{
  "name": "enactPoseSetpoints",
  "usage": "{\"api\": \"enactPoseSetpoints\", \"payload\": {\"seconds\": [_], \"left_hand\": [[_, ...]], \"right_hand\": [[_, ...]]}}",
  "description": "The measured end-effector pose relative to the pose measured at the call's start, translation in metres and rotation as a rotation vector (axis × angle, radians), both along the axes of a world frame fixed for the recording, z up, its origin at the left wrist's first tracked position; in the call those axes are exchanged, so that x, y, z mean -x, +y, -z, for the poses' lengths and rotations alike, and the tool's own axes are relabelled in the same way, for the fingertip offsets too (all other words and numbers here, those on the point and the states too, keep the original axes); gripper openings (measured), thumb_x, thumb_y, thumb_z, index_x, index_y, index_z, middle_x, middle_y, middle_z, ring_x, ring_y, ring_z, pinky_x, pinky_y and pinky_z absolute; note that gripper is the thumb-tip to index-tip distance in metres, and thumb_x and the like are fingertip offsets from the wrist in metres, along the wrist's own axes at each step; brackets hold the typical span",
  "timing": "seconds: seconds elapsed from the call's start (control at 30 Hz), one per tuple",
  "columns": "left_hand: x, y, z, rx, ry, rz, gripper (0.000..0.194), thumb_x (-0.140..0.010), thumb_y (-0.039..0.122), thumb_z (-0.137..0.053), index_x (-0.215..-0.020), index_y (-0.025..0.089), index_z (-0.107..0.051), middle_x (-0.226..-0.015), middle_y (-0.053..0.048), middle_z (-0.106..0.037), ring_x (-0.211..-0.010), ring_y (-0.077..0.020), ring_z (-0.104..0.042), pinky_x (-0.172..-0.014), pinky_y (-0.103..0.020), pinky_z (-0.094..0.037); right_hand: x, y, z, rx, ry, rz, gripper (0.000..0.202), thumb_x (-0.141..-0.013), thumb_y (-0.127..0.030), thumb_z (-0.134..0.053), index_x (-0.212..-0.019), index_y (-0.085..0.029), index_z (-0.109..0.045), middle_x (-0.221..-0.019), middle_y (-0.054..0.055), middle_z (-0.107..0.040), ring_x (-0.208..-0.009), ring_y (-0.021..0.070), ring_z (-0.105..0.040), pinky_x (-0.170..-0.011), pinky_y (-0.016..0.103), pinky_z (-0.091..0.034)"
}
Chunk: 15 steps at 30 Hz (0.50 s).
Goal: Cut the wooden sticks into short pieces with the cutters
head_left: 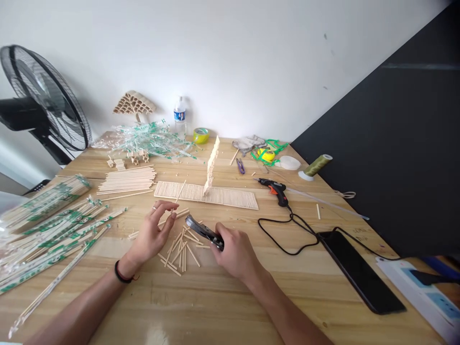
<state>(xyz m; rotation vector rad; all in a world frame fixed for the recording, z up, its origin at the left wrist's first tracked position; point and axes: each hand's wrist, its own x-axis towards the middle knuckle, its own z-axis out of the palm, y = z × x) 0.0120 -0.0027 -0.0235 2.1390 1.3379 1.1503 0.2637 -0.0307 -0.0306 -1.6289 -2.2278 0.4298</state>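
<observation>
above the bench (230, 302), we pinched a thin stick (181, 190) in the left hand (153, 231) and gripped pliers (201, 229) in the right hand (235, 250); this appeared a cutting step, next requiring the stick between the jaws.

Stick (180, 191): slim, pale wood, held tilted, upper end toward one o'clock. Pliers (204, 231): grey nose pointing to ten, dark handles gripped, stick off at eleven. Short pieces (184, 257): pale, loosely crisscrossed, lying at the pliers' eight o'clock.
</observation>
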Motion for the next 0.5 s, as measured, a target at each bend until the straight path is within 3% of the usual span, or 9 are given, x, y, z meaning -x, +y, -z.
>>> {"api": "enactPoseSetpoints", "payload": {"seconds": [0.1,0.2,0.37,0.5], "left_hand": [[0.002,0.005,0.002,-0.033,-0.018,-0.027,0.019,-0.108,0.029,-0.051,-0.117,0.019,-0.065,-0.11,-0.008,-0.071,-0.1,-0.0197,-0.067,-0.089,-0.034,-0.055],[-0.001,0.0,-0.006,-0.072,0.01,0.03,0.019,-0.108,0.025,-0.051,-0.118,0.02,-0.066,-0.106,-0.007,-0.071,-0.096,-0.019,-0.068,-0.084,-0.032,-0.055],[-0.016,-0.028,-0.017,-0.139,0.19,0.201,0.019,-0.107,0.018,-0.051,-0.115,0.021,-0.069,-0.103,-0.007,-0.072,-0.093,-0.02,-0.066,-0.084,-0.034,-0.052],[-0.028,-0.053,-0.007,-0.16,0.324,0.225,0.022,-0.104,0.01,-0.049,-0.107,0.02,-0.069,-0.095,-0.006,-0.071,-0.087,-0.021,-0.063,-0.083,-0.036,-0.047]], "right_hand": [[-0.002,0.006,0.007,-0.002,0.084,-0.011,0.007,-0.086,-0.022,-0.06,-0.084,-0.023,-0.054,-0.076,0.004,-0.073,-0.067,0.0219,-0.067,-0.063,0.028,-0.036],[-0.006,0.01,0.009,0.026,0.138,-0.028,0.014,-0.092,-0.027,-0.055,-0.08,-0.024,-0.05,-0.071,0.002,-0.07,-0.063,0.0206,-0.064,-0.06,0.028,-0.035],[-0.016,0.007,0.001,0.007,0.076,0.031,0.007,-0.092,-0.026,-0.055,-0.085,-0.025,-0.053,-0.077,0.004,-0.073,-0.069,0.0237,-0.068,-0.063,0.028,-0.037],[-0.025,-0.017,0.0,-0.066,0.182,0.081,0.017,-0.095,-0.037,-0.054,-0.084,-0.025,-0.054,-0.075,0.003,-0.07,-0.067,0.023,-0.066,-0.062,0.029,-0.041]]}}
